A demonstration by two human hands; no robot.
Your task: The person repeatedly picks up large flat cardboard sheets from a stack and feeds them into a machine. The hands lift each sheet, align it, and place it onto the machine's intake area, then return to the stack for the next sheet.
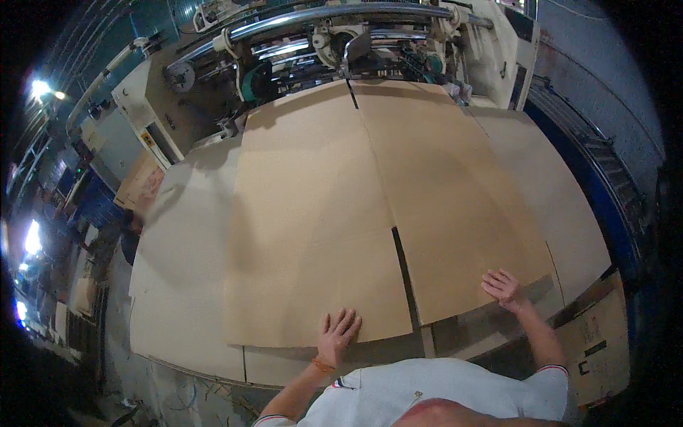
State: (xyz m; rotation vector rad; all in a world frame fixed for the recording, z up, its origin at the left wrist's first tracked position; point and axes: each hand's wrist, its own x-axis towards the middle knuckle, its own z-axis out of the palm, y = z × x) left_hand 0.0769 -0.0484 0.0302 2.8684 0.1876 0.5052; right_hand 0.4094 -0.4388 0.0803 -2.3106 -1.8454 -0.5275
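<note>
Dim factory space surrounds a wide table [185, 334] stacked with flat board, and a big machine [320, 50] with metal rollers stands at its far end. On top lies a large brown cardboard sheet [313, 213], slotted down its middle, its far edge reaching up to the machine's rollers and its near edge close to the person. It looks light for its size, stiff along the flutes yet apt to bend or crease at the slots, with a dry, slightly slick face; the near edge or the corners seem the soundest places to take hold, one hand on each side of the slot.

The left hand [337, 334] rests flat with fingers spread on the sheet's near edge, just left of the slot, pressing rather than gripping. The right hand [504, 288] lies open at the sheet's near right corner, fingers loose, touching or barely above the board. Paler sheets [569, 206] spread out beneath and to both sides of the cardboard sheet.
</note>
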